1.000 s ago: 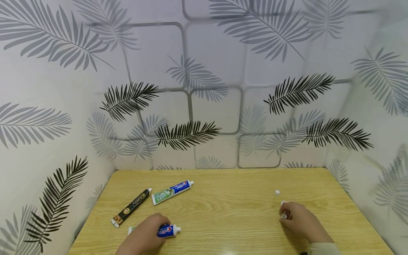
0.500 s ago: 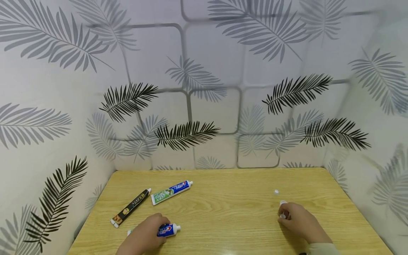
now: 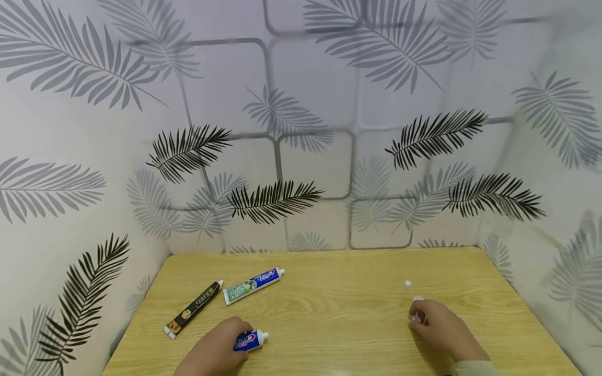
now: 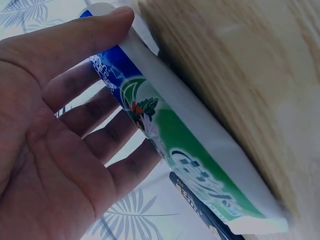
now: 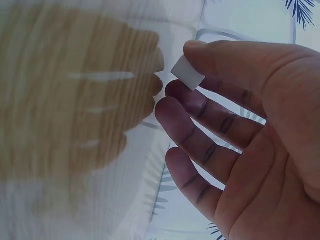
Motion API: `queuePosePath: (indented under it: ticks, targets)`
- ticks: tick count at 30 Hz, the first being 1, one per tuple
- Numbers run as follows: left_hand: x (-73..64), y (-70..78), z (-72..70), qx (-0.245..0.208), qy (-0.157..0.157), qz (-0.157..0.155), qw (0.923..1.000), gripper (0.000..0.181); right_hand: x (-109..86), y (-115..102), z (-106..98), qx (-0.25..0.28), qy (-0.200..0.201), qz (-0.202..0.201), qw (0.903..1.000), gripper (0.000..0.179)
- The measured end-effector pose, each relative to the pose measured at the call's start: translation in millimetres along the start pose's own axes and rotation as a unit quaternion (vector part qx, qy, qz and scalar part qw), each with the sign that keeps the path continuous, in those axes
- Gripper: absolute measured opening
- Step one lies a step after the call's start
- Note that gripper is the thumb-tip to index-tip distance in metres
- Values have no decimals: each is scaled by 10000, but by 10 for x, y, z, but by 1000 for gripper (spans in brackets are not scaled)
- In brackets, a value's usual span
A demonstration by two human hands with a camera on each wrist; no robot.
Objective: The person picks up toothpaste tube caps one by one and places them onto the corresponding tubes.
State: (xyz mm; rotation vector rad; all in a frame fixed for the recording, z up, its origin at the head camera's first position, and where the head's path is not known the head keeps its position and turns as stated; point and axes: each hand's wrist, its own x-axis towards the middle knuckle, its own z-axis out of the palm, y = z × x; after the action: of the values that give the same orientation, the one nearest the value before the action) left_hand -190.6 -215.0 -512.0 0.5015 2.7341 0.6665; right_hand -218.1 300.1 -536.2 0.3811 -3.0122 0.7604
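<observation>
My left hand (image 3: 213,347) grips a blue, green and white toothpaste tube (image 3: 248,340) at the table's front left. The tube's white nozzle end points right. Seen from the left wrist, the thumb lies across the tube (image 4: 185,145) near its blue end, with fingers behind it. At the right, my right hand (image 3: 444,330) pinches a small white cap (image 5: 188,73) between thumb and fingers, low over the tabletop. Another white cap (image 3: 417,298) shows just beyond its fingertips, partly hidden by them. A further white cap (image 3: 407,284) sits slightly farther back.
A black toothpaste tube (image 3: 194,309) lies slantwise at the left of the wooden table (image 3: 329,303). Beside it, farther back, lies a second blue and green toothpaste tube (image 3: 254,286). A leaf-patterned wall covering (image 3: 320,172) stands behind the table and at both sides.
Both hands keep their holds on the tube and the cap, almost in place. The head view shifts slightly; the loose tubes and caps stay where they were.
</observation>
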Motion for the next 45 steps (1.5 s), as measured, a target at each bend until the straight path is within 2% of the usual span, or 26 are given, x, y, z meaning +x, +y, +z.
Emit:
queuePosePath:
  ticks: [5,8,13,19,25,30,37,45]
  targets:
    - [7,39,-14,18,126,188,9997,40,33,-29,-4,48,-95,76,9999,8]
    - [6,49,-13,-7,99,239,9997,39,49,-55,3,110,-160,37,9998,6]
    - [1,83,-6,-37,20,248,9997,40,56,-106,15,143,-172,-68,9997,5]
    - [35,150,25,-52,88,225,9997,41,72,-157,24,243,-202,-158,9994,7]
    - [91,265,62,-67,135,394,9991,41,106,-202,55,389,-310,-198,9986,5]
    - [189,376,104,-158,138,462,9987,42,138,-249,79,546,-272,-443,9972,4]
    - [343,567,205,-491,312,633,9963,42,171,-359,152,717,-93,-794,9942,5]
    - [405,749,256,-563,563,716,9943,38,245,-549,135,834,-304,-694,9936,15]
